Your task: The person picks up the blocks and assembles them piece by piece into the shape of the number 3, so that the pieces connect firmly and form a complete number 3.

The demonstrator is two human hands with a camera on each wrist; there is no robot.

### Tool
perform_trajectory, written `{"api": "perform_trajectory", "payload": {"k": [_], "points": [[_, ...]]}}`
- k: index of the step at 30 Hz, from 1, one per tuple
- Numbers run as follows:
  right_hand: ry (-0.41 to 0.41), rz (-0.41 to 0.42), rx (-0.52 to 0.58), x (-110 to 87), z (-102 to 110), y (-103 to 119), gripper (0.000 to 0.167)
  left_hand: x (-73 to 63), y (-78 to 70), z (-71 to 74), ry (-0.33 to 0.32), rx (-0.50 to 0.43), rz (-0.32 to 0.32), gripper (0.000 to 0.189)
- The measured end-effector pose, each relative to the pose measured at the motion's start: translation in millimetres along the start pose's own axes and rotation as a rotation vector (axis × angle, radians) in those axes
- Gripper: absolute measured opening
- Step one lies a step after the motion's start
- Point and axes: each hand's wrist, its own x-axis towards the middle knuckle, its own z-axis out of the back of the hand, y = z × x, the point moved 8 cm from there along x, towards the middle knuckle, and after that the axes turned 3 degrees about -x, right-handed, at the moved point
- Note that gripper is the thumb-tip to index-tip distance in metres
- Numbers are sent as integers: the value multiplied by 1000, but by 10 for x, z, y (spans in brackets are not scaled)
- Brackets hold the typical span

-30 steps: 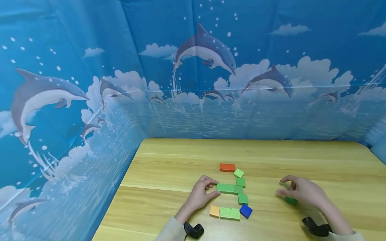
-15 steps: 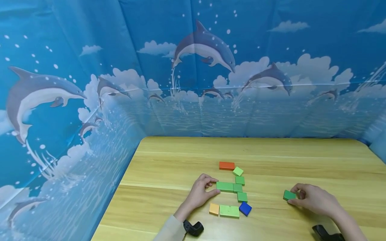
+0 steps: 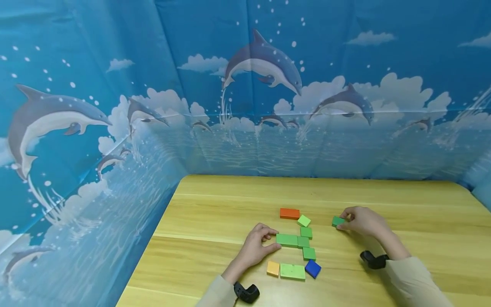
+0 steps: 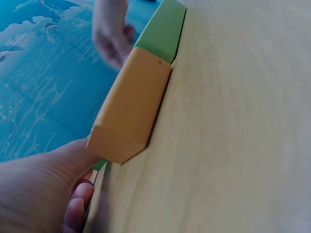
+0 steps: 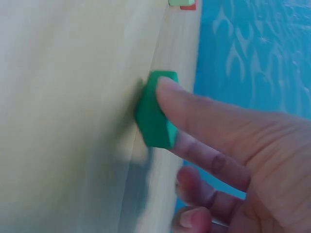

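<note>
My left hand [image 3: 255, 246] pinches the left end of a long green block [image 3: 287, 240] between thumb and fingers. A small green block [image 3: 303, 242] joins its right end. In the right wrist view, a darker green block [image 5: 153, 114] sits between the thumb and a finger of my right hand [image 3: 363, 221], over its shadow. This hand is to the right of the row in the head view. Two more small green blocks [image 3: 306, 232] [image 3: 308, 253] lie above and below the joint. From the left wrist, an orange block [image 4: 133, 102] hides part of my left hand's grip.
A red block [image 3: 289, 213] and a tilted light green block [image 3: 304, 221] lie at the far end. The orange block, a wide light green block [image 3: 293, 272] and a tilted blue block [image 3: 313, 269] line the near end. A dolphin-print curtain [image 3: 245, 145] borders the wooden table [image 3: 215, 200].
My right hand has picked up the darker green block and carried it left and farther from me, toward the row. My left hand keeps its place at the long green block.
</note>
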Motion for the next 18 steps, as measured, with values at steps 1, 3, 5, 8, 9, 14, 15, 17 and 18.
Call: {"api": "perform_trajectory", "payload": {"k": [1, 3, 5, 8, 9, 14, 15, 17, 18], "points": [[-4, -7, -3, 76, -1, 38, 47, 0, -4, -1, 1, -2, 0, 36], [-7, -9, -11, 223, -3, 133, 46, 1, -11, -3, 3, -6, 0, 35], [-19, -16, -21, 360, -10, 237, 44, 3, -12, -3, 2, -7, -3, 35], [-32, -9, -44, 554, -22, 404, 41, 4, -2, -2, -2, -6, -7, 35], [-36, -13, -50, 616, -30, 456, 40, 5, 2, -1, -3, -7, -5, 35], [-48, -20, -68, 887, -83, 710, 38, 3, 26, -7, -5, -9, 7, 35], [-50, -21, -66, 928, -99, 760, 38, 1, 29, -9, -4, -9, 9, 35], [-54, -15, -59, 1001, -142, 864, 38, -2, 29, -10, -3, -9, 9, 35], [-54, -14, -50, 1030, -166, 918, 38, -4, 26, -8, -4, -10, 8, 35]]}}
